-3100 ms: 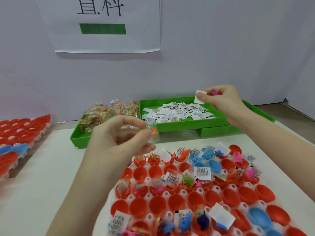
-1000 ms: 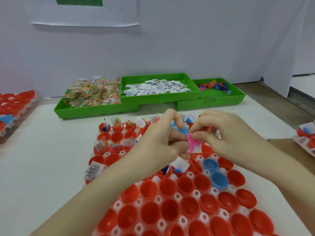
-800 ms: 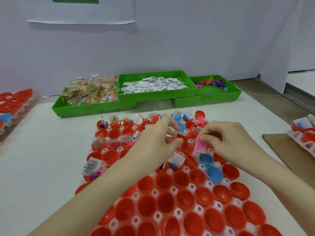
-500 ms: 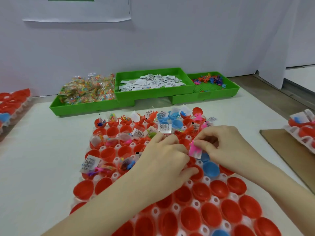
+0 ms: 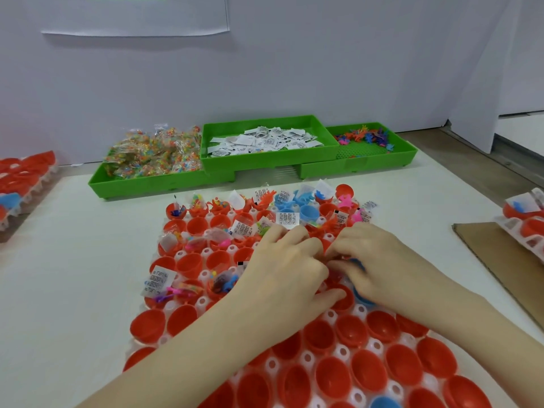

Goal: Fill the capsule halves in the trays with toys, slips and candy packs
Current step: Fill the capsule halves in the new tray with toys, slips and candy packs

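We see the left hand (image 5: pixel 290 269) and the right hand (image 5: pixel 379 260) side by side, knuckles up, over the middle of the clear plastic tray of red and blue capsule halves (image 5: pixel 323 375). Both hands' fingers curl down together into the same spot; we cannot tell what, if anything, they grip, since their backs hide it. The far rows hold small coloured toys, white printed slips (image 5: pixel 288 219) and candy packs, while the near rows hold bare red halves. Behind, on the white table (image 5: pixel 73 275), stand three green plastic bins: clear candy packs (image 5: pixel 153 154) on the left, paper slips (image 5: pixel 262 141) in the middle, small plastic toys (image 5: pixel 365 136) on the right.
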{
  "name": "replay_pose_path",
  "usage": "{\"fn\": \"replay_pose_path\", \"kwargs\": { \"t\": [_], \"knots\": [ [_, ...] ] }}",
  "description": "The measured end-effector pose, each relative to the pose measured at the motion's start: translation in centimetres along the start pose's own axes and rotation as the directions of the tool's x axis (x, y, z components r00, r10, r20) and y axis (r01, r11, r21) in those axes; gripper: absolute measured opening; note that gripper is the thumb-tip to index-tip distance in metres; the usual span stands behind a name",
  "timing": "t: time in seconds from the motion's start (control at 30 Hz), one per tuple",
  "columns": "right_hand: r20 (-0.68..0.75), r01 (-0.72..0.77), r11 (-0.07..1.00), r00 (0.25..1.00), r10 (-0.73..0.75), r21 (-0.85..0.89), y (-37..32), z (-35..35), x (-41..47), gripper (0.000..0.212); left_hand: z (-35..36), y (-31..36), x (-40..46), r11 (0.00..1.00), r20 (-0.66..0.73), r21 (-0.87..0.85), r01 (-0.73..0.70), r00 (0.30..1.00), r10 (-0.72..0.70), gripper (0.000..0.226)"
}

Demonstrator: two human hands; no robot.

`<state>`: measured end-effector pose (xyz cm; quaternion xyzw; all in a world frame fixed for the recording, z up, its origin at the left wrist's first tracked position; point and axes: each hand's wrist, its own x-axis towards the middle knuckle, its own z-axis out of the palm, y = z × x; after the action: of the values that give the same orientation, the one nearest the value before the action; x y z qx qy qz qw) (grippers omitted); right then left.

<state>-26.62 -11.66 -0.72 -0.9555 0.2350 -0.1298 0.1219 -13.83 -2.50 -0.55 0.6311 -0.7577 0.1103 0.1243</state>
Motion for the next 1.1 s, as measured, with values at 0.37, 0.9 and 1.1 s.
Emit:
{"fn": "replay_pose_path", "kwargs": {
  "t": [0.37,0.9,1.1],
  "knots": [
    [0.047,-0.011,0.97,0.999,0.023,-0.244,-0.8,-0.5,0.5,0.021,0.4,-0.4,-0.2,0.997,-0.022,-0.076,0.012,1.0,-0.014,0.044],
    [-0.133,-0.174,0.971,0.972,0.196,0.162,3.4,-5.2,6.2,0.014,-3.1,-19.7,-1.4,0.61,-0.259,-0.541,0.579,0.575,-0.776,0.011],
    [-0.284,-0.454,0.883,0.837,0.468,0.117,13.8,-3.3,16.1,0.021,-0.4,-27.2,-1.2,0.473,0.047,-0.247,0.846,0.498,-0.866,0.04]
  ]
}}
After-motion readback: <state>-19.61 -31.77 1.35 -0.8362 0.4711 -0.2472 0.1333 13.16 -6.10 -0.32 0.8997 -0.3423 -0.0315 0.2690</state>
